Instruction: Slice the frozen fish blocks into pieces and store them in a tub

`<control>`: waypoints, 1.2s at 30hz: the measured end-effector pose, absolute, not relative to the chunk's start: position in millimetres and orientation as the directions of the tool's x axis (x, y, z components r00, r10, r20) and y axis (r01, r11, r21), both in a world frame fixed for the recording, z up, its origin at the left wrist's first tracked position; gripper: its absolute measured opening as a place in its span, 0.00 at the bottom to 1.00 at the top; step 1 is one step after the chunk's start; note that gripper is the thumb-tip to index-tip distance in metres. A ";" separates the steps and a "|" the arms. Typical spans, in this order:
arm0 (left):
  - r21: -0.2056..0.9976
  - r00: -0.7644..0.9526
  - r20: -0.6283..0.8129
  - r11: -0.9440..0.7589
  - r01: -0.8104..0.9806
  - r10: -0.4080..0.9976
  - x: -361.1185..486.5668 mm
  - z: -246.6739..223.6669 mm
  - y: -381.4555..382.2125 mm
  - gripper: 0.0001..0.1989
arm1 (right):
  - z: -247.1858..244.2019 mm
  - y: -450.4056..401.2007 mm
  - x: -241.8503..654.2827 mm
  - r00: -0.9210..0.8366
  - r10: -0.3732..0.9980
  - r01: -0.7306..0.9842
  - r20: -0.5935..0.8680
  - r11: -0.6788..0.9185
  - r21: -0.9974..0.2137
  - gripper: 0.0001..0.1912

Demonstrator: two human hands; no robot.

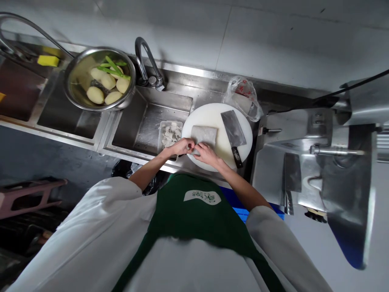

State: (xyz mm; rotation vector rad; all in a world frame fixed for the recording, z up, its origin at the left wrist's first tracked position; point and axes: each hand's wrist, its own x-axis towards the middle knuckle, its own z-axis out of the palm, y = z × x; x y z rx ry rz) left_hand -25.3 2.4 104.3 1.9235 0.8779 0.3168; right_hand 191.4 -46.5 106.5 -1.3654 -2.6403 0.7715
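Note:
A pale grey, flat slab (204,133) lies on the round white cutting board (219,108); its exact kind is not clear. My left hand (183,146) is closed in a pinch at the board's near left edge, with a small greyish bit showing at the fingertips. Close beside it, my right hand (207,153) bends its fingers together at the slab's near edge, covering part of it. To the right of the slab rests a cleaver (233,127), black handle towards me. Left of the board, a clear plastic tub (160,138) contains pale grey torn pieces.
A plastic bag (257,111) sits behind the board. A steel bowl (69,87) of peeled potatoes and green stalks stands by the tap (142,48), over the sinks. On the right is a metal slicing machine (270,170) with a second cleaver (292,172) on it.

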 end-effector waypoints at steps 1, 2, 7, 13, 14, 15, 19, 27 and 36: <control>0.861 0.692 -0.146 -0.254 0.441 0.707 -26.1 103.1 2.4 0.03 | 107.0 -47.1 189.3 -0.598 0.784 0.761 -0.167 0.489 -0.427 0.19; 0.869 0.665 -0.146 -0.226 0.440 0.733 -27.2 101.8 1.5 0.04 | 107.7 -47.5 187.6 -0.599 0.782 0.769 -0.172 0.502 -0.396 0.20; 0.933 0.479 -0.127 -0.059 0.355 0.869 -34.9 90.0 -19.7 0.07 | 118.4 -42.7 186.6 -0.677 0.704 0.727 -0.217 0.591 -0.349 0.15; 0.930 0.487 -0.010 -0.170 0.325 0.873 -34.4 79.9 -44.6 0.07 | 130.7 -30.4 189.1 -0.759 0.567 0.650 -0.320 0.688 -0.323 0.13; 0.909 0.502 0.002 -0.210 0.359 0.865 -33.2 81.2 -45.8 0.07 | 130.3 -29.9 190.2 -0.765 0.557 0.643 -0.322 0.691 -0.331 0.13; 0.882 0.521 0.007 -0.250 0.398 0.853 -31.8 83.2 -46.6 0.07 | 129.4 -30.0 191.7 -0.770 0.556 0.638 -0.313 0.688 -0.346 0.13; 0.742 0.567 -0.034 -0.360 0.566 0.823 -24.5 91.6 -47.0 0.08 | 123.6 -33.6 199.1 -0.779 0.581 0.622 -0.236 0.673 -0.400 0.13; 0.503 0.575 -0.163 -0.433 0.748 0.802 -2.3 99.1 -46.5 0.06 | 120.9 -29.6 198.6 -0.767 0.588 0.635 -0.257 0.639 -0.434 0.13; 0.326 0.477 -0.282 -0.384 0.864 0.833 20.4 113.4 -35.5 0.08 | 119.4 -35.5 190.2 -0.588 0.756 0.792 -0.287 0.465 -0.396 0.17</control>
